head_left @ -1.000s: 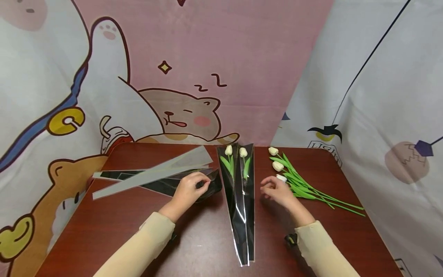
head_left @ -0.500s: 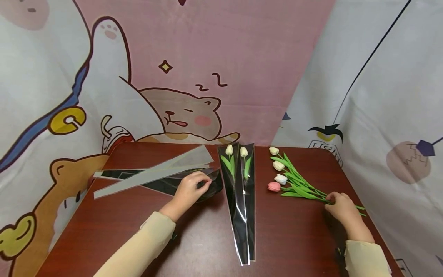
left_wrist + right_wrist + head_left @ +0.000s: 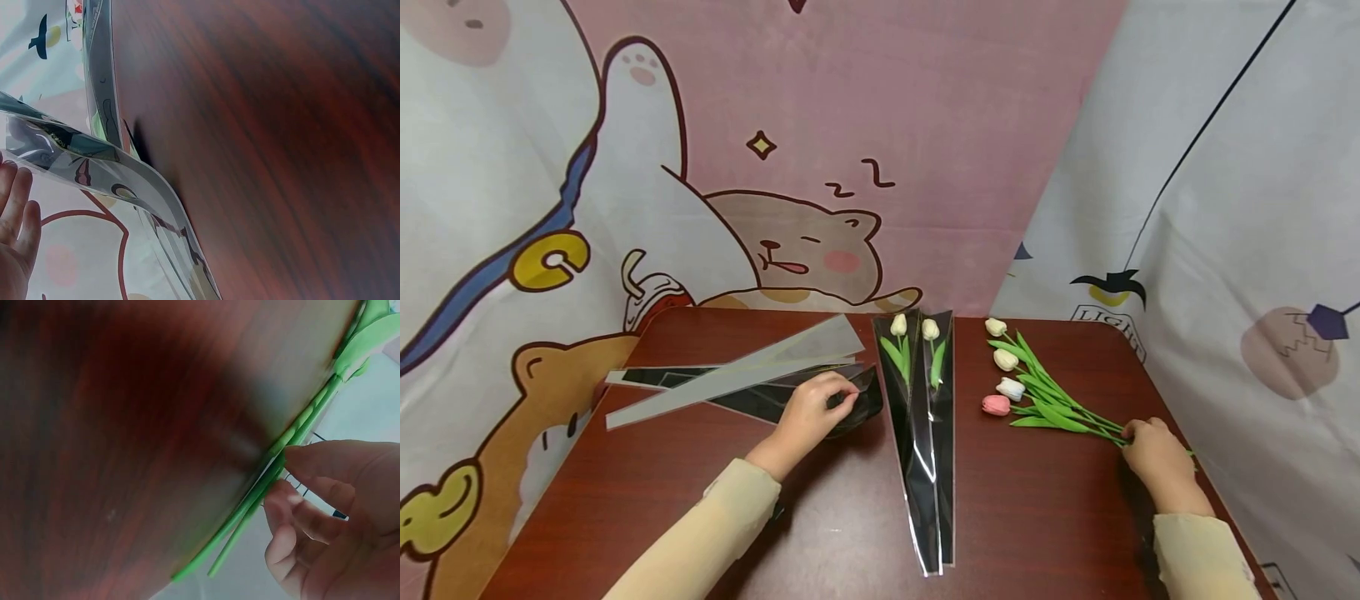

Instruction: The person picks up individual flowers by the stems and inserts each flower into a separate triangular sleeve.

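1 head view looks forward and down; 2 wrist views, close and tilted, share the table point(image 3: 1022, 500).

The left arm point(image 3: 700, 529) slants up from the bottom edge, left of centre in the head view; near mid-frame its left hand point(image 3: 812, 407) pinches, thumb to forefinger. The right arm point(image 3: 1202, 554) rises at lower right, its right hand point(image 3: 1157, 465) pinching too, other fingers point(image 3: 282, 544) bent.

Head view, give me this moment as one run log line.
left grip: pinching black flower sleeve | right grip: at tulip stems, hold unclear | sleeved white tulips: two, between both grips
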Available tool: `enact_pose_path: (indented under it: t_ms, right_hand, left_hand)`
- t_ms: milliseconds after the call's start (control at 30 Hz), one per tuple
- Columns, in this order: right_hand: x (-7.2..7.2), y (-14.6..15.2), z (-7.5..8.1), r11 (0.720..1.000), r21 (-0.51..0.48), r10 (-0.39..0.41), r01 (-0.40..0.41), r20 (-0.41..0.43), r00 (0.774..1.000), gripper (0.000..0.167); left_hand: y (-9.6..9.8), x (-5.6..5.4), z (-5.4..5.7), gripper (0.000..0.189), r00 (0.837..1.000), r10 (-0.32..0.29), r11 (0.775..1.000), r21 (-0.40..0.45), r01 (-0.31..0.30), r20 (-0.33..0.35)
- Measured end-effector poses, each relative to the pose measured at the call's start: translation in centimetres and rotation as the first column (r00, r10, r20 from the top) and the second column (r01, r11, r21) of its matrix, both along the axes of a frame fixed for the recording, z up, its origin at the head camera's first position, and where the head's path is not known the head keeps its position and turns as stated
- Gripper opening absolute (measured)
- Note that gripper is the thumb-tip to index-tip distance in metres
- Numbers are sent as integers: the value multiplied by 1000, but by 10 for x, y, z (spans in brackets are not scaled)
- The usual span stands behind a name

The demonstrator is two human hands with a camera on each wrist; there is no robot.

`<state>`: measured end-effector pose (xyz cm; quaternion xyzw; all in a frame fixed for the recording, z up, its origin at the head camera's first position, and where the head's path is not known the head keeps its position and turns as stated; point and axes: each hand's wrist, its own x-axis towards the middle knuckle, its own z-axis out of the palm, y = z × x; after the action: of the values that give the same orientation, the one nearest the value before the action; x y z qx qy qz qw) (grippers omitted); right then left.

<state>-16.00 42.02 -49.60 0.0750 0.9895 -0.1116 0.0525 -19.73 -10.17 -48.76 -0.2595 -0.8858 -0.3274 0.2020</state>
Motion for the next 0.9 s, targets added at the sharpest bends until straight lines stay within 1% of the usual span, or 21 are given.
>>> enact_pose_path:
  t_ms: [100, 233, 333, 433, 500, 567, 633, 733, 800, 900]
  right_hand:
    - [-4, 3, 3, 1000, 18, -3, 3, 39, 999, 22]
    - [-7, 5, 4, 999, 39, 11, -13, 59, 998, 21]
    - [-7, 6, 5, 998, 54, 26, -30, 62, 998, 18]
    - [-6, 6, 8, 997, 54, 41, -45, 77, 996, 12]
    - [-3, 5, 11, 996, 55, 66, -70, 62, 996, 6]
    - [1, 1, 16, 994, 57, 90, -91, 25, 996, 2]
    - [5, -4, 21, 992, 64, 113, -112, -26, 993, 4]
    - [10, -14, 25, 990, 70, 125, -119, -89, 988, 10]
    - [14, -20, 28, 990, 66, 128, -122, -110, 986, 12]
    - [17, -30, 31, 990, 57, 139, -132, -152, 979, 10]
  left_hand:
    - [0, 0, 0, 6, 1000, 0, 1000, 2, 0, 10]
    - [0, 0, 0, 5, 1000, -2, 1000, 6, 2, 20]
    - [0, -1, -1, 6, 1000, -3, 1000, 13, 3, 7]
    - [1, -1, -1, 7, 1000, -6, 1000, 18, 6, -13]
    - [1, -1, -1, 7, 1000, -10, 1000, 16, 10, -19]
    - [1, -1, 0, 7, 1000, -11, 1000, 11, 12, -18]
    - [0, -2, 1, 6, 1000, -9, 1000, 8, 9, -16]
    - [0, -3, 3, 6, 1000, -5, 1000, 6, 5, -14]
    - [-1, -3, 4, 6, 1000, -2, 1000, 5, 2, -15]
    - [-3, -4, 5, 6, 1000, 3, 1000, 6, -3, -19]
